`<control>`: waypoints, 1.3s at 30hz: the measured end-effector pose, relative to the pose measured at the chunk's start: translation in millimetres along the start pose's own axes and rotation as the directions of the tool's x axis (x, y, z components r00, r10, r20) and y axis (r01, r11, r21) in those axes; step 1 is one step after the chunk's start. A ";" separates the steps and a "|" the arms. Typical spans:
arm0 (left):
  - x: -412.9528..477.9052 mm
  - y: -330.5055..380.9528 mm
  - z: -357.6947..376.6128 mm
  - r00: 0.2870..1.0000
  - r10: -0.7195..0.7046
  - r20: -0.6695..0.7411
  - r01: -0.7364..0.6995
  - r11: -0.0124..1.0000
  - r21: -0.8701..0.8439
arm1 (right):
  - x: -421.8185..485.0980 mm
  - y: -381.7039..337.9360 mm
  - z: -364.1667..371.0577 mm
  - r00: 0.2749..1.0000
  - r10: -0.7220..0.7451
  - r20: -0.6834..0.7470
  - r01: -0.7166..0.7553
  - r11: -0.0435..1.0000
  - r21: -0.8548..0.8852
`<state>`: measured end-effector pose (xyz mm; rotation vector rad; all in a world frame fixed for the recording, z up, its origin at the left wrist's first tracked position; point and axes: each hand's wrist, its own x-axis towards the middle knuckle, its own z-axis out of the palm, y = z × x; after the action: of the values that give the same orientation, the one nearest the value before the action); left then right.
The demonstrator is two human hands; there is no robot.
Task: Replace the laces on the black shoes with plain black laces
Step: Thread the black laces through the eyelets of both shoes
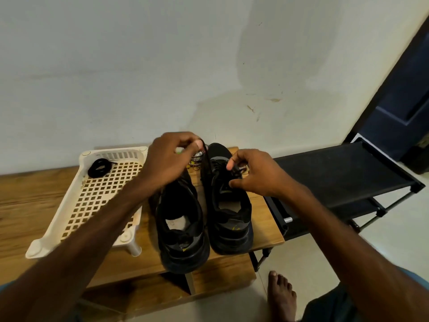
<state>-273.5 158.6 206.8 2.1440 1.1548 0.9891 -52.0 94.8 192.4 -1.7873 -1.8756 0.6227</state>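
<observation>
Two black shoes stand side by side on a wooden table [27, 198], heels toward me: the left shoe [183, 228] and the right shoe [228, 205]. My left hand [169, 156] pinches a plain black lace [204, 156] and holds it up above the shoes' toes. My right hand [255, 173] pinches the lace at the right shoe's eyelets. A patterned black-and-white lace [197, 159] lies bunched behind the shoes. A coiled black lace [99, 168] rests in the white tray [69, 205].
The white perforated tray sits left of the shoes. A black metal shoe rack [336, 177] stands to the right of the table, against the wall. My bare foot [281, 296] is on the tiled floor below the table edge.
</observation>
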 end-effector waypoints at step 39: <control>16.0 23.5 1.3 0.883 -0.016 0.470 0.406 0.529 -0.745 | -10.4 -21.6 -8.0 0.993 -0.011 -0.122 0.045 0.959 0.279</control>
<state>-255.1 160.2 228.4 1.2686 0.5206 0.6920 -63.5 83.4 211.7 -1.5760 -1.6388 0.7165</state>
